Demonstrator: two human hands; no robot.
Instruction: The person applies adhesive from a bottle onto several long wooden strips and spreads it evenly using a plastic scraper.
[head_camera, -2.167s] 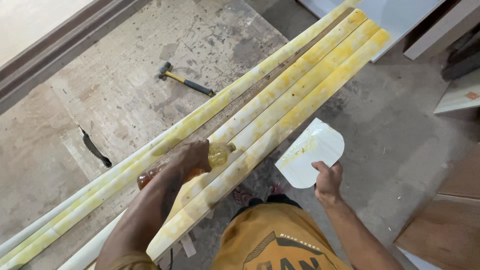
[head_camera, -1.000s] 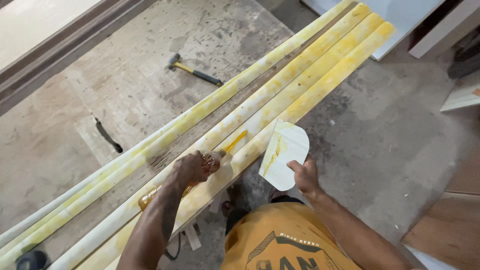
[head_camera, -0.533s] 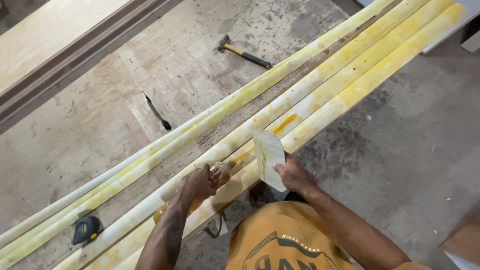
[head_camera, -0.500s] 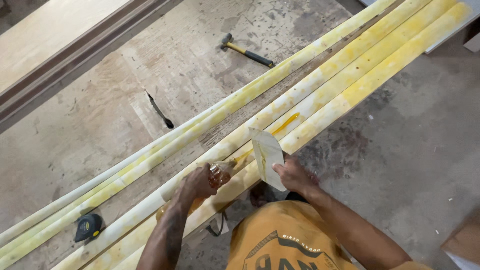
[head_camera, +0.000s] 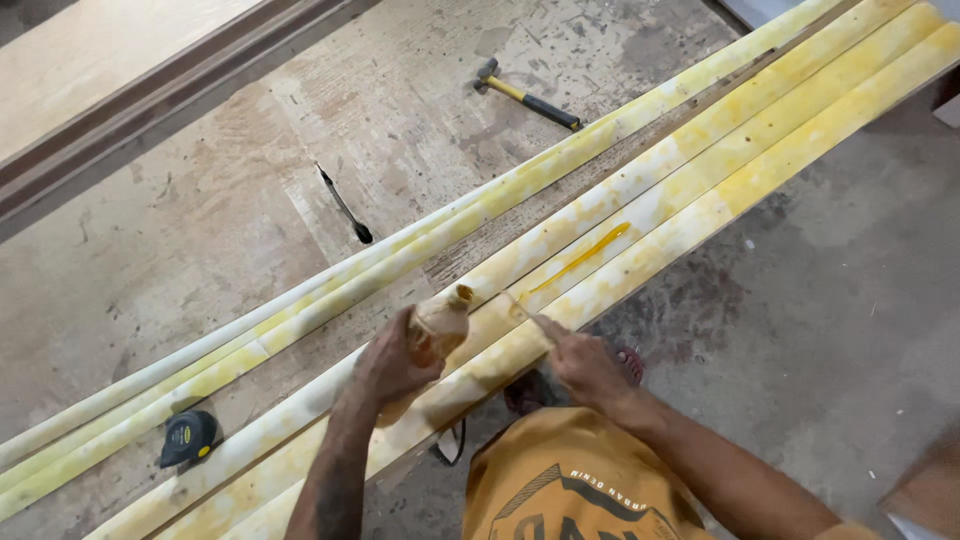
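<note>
The person's left hand is wrapped around a small plastic bottle of amber glue. The fingers of this hand are clamped tight on the bottle's middle, and the bottle is tipped so its open neck points up and away, just over the long strips. These strips are pale and smeared with yellow (they lie side by side, slanting across the worktop from the lower left to the upper right).

The right hand is just beside the bottle, on the near edge of the strips. Its fingers are pinched shut on a thin white scraper card. The card is seen edge-on here, so only a narrow sliver shows, with its tip touching a strip. Just past the card's tip lies a fresh line of glue, dark yellow and shiny, running along one strip.

Farther off on the worktop lies a hammer with a yellow and black handle, well apart from both hands. A small dark tool rests near the middle of the worktop. A black tape measure sits by the lower left end of the strips. The person wears an orange shirt.
</note>
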